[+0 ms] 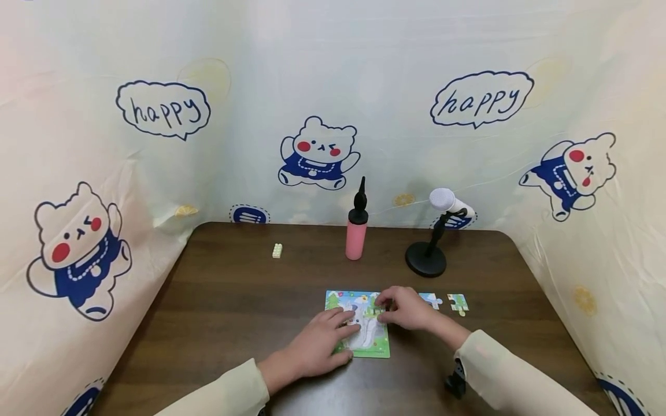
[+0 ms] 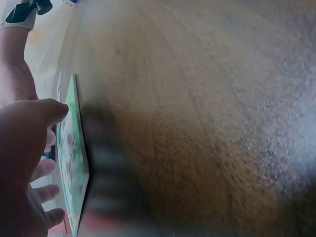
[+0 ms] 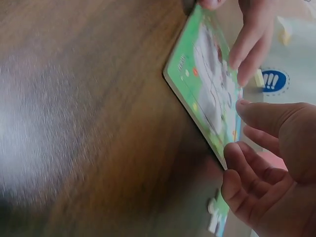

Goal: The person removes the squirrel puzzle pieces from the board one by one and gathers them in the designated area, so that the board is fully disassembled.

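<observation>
A jigsaw puzzle (image 1: 370, 349) with a white animal and a green border lies on the table. My left hand (image 1: 324, 344) rests across its left side, fingers spread and fairly straight. Over the upper right edge, my right hand (image 1: 408, 309) has curled fingers and pinches a green puzzle piece (image 1: 372, 311), partly covered by the fingertips. In the right wrist view, the thumb and fingers of the right hand (image 3: 276, 163) stand at the puzzle's edge. Loose pieces lie right of that hand: a blue one (image 1: 430, 299), partly hidden, and a green one (image 1: 459, 303).
Behind the puzzle stands a pink hand pump (image 1: 355, 240) with a black top. A white microphone (image 1: 451, 201) on a black round stand (image 1: 425, 260) is to its right. A small pale toy block (image 1: 277, 251) lies at the back left. A printed cloth backdrop (image 1: 317, 58) surrounds the table.
</observation>
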`<state>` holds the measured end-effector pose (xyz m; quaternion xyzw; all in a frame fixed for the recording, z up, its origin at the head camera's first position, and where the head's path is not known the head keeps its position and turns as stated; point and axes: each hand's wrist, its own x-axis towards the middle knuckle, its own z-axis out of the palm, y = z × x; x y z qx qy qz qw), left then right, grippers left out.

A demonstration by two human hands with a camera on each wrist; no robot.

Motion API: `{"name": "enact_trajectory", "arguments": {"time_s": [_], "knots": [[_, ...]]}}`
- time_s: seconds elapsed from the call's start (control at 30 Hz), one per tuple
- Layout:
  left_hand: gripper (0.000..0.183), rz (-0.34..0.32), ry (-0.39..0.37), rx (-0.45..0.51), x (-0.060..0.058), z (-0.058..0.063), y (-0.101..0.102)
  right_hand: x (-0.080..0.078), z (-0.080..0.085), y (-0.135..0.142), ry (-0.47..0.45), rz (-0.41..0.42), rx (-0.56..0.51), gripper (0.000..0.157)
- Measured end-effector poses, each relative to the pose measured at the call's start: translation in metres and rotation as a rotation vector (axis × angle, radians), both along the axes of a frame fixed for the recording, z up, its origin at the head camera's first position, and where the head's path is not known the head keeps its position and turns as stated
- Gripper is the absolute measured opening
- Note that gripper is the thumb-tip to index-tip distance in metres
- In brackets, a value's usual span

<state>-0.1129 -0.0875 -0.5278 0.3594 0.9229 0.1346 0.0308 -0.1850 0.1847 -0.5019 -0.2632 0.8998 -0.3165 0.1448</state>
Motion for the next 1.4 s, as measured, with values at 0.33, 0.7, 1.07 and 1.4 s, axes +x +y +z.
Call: {"name": "enact_trajectory", "arguments": {"time_s": [0.33, 0.7, 1.07, 1.4], "knots": [[0.051, -0.034, 0.012, -0.087, 0.001, -0.002, 0.006, 0.005, -0.007, -0.018, 0.012, 0.040, 0.077, 0.031], [0.049, -0.067, 0.072, -0.143, 0.005, -0.007, 0.008, 0.006, -0.012, -0.022, 0.025, 0.039, 0.117, 0.033], [0.048, -0.084, 0.091, -0.190, 0.009, -0.009, 0.009, 0.005, -0.014, -0.025, -0.021, 0.001, 0.099, 0.030], [0.048, -0.085, 0.076, -0.190, 0.010, -0.008, 0.008, 0.005, -0.013, -0.023, 0.027, -0.030, 0.041, 0.010]]}}
